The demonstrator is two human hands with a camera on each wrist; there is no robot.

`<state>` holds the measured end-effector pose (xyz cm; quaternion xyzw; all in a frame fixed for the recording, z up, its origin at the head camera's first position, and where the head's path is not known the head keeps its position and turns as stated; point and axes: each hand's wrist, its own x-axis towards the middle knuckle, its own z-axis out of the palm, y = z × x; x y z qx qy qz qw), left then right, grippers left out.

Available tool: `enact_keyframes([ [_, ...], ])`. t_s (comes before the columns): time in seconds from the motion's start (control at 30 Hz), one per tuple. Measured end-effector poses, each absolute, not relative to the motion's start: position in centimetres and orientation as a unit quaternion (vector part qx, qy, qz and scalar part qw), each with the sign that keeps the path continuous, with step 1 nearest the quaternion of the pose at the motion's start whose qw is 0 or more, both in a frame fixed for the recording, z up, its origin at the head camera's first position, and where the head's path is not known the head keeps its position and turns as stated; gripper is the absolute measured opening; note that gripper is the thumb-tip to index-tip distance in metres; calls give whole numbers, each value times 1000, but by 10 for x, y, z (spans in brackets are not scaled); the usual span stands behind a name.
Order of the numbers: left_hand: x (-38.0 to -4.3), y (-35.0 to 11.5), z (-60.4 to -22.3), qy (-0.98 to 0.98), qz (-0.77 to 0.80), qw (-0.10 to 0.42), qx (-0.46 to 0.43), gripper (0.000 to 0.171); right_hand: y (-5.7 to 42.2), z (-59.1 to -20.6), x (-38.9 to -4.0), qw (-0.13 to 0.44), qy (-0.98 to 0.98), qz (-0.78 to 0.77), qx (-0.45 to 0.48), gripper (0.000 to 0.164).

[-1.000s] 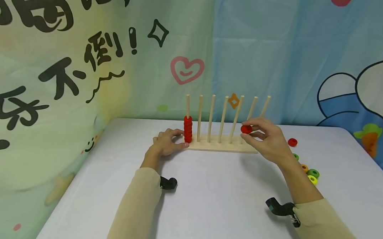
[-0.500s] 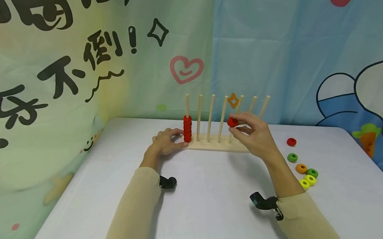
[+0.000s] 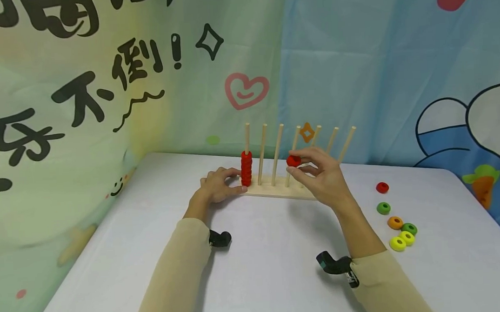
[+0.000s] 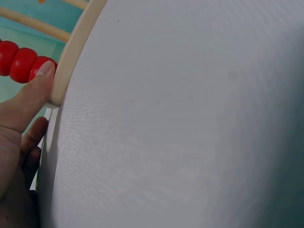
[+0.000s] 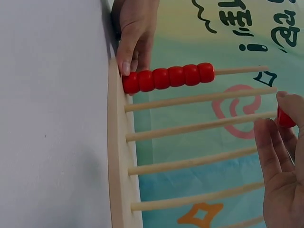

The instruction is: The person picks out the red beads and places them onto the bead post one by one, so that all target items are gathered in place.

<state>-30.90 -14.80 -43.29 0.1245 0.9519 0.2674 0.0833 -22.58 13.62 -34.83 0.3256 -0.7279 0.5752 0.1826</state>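
A wooden peg rack [image 3: 272, 191] stands on the table, its several upright pegs in a row. On its leftmost peg sits a stack of red beads [image 3: 246, 169]; the peg's top sticks out above them. My left hand [image 3: 218, 185] holds the left end of the base, thumb in front beside the lowest bead and fingers behind, as the left wrist view also shows. Between thumb and fingertips, my right hand [image 3: 321, 178] pinches a single red bead [image 3: 293, 161], raised in front of the middle pegs. The right hand hides part of the rack's right side.
Loose beads lie to the right: a red one [image 3: 382, 187], a green one [image 3: 383, 208], an orange one [image 3: 395, 222], another green one [image 3: 410, 228] and two yellow ones [image 3: 398, 243]. A printed cloth [image 3: 334, 68] hangs behind the white table [image 3: 271, 266].
My right hand has carried the red bead leftward along the rack, from the right-hand pegs to the middle ones, and slightly up. The left hand has stayed at the base's end.
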Motion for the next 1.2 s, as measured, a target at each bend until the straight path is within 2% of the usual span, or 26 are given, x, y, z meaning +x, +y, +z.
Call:
enact_keyframes([
  [0.63, -310, -149, -433, 953, 264, 81, 121, 62, 102, -335, -238, 191, -717, 560, 369, 36],
  [1.2, -310, -149, -432, 950, 270, 91, 125, 63, 75, -323, -247, 196, -701, 590, 350, 35],
])
